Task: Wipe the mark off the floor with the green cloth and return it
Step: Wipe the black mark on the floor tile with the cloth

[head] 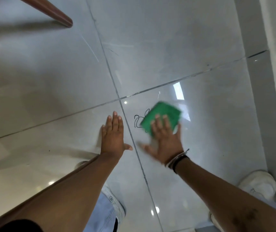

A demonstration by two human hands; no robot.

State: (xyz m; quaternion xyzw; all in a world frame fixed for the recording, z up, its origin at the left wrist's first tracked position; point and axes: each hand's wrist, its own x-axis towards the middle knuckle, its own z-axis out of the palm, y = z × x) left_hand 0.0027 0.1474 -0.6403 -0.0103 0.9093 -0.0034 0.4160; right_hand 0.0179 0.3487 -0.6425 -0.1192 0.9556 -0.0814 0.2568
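Observation:
A folded green cloth lies flat on the glossy grey tiled floor, blurred by motion. My right hand presses down on its near edge with fingers spread. A black scribbled mark shows on the tile just left of the cloth, and part of it is hidden under the cloth. My left hand rests flat on the floor to the left of the mark, fingers together, holding nothing.
A brown wooden furniture leg stands at the upper left. A grey wall base runs along the right. My white shoe is at the lower right and my knee in blue denim at the bottom centre.

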